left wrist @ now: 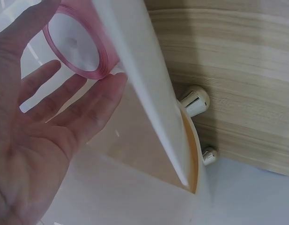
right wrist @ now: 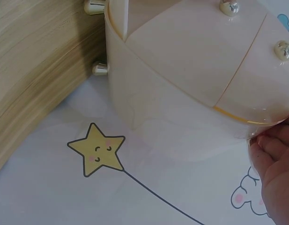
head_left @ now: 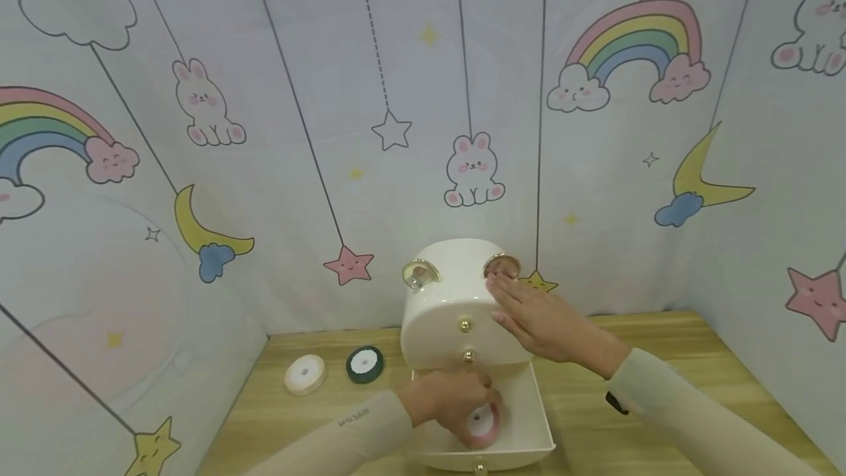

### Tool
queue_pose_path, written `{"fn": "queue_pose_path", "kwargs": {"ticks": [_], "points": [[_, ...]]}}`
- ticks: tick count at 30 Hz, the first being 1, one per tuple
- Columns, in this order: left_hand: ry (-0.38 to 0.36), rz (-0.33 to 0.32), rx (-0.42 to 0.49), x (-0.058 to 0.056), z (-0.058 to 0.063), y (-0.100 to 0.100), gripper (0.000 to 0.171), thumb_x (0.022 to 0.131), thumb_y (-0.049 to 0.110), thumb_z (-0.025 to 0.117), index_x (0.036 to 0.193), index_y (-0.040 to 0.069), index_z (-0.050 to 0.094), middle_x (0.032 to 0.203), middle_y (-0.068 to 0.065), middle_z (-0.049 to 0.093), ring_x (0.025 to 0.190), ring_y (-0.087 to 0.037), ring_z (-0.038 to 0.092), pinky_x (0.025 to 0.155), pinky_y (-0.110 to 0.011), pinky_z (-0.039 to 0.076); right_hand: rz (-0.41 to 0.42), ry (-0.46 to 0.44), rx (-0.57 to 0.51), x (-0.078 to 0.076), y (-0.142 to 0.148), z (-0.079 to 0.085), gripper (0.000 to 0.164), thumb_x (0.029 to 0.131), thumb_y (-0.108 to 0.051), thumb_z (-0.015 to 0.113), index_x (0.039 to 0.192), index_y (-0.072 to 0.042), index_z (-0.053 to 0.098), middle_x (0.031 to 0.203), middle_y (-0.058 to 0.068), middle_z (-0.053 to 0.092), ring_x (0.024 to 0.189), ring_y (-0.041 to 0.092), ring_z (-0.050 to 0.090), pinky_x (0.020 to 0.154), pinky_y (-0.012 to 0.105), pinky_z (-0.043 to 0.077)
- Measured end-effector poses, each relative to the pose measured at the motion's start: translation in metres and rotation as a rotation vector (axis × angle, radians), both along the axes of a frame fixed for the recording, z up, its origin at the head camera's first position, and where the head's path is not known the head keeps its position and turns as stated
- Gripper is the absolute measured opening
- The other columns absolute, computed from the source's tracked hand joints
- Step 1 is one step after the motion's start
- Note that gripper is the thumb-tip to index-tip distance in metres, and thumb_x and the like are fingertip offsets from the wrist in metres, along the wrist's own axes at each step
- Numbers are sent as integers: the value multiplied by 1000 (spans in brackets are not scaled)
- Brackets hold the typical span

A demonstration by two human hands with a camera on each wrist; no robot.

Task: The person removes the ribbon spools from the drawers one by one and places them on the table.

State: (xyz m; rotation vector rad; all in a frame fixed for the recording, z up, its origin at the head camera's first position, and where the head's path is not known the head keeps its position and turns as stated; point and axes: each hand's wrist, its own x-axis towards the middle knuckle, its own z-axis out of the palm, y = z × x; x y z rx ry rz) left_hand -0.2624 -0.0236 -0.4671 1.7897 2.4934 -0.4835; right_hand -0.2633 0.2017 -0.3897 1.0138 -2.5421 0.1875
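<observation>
A white storage box (head_left: 463, 270) with gold round ears and gold knobs stands at the back of the table. Its bottom drawer (head_left: 529, 410) is pulled out towards me. Inside the drawer, my left hand (head_left: 446, 397) holds a roll of pink ribbon (head_left: 487, 432) with a white centre. In the left wrist view the thumb lies on one side of the roll (left wrist: 74, 42) and the fingertips touch its lower edge, close to the drawer's front wall. My right hand (head_left: 551, 322) rests with extended fingers against the box's upper right side, beside the right ear.
A cream ribbon roll (head_left: 305, 374) and a dark green ribbon roll (head_left: 365, 364) lie on the wooden table (head_left: 284, 424), left of the box. A cloth backdrop (head_left: 396, 197) with printed rabbits, stars and rainbows rises behind and at both sides.
</observation>
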Motion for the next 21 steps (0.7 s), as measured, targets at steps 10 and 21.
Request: {"fn": "queue_pose_path", "kwargs": {"ticks": [10,21], "points": [[-20,30,1,4,-2,3,59,69,53,92,119,31,71,98,12,65,81,1,58,63,-11,40,4,-8,-5,0,1,-3,59,109,-29,53,158,1,42,163,21,46,149,38,49,118,53,46],[-4,12,25,5,-3,3,47,74,50,87,113,30,72,94,11,65,77,0,57,59,-12,39,7,-11,2,-3,2,-3,59,109,-30,52,158,1,41,163,20,45,150,37,48,119,53,45]]}}
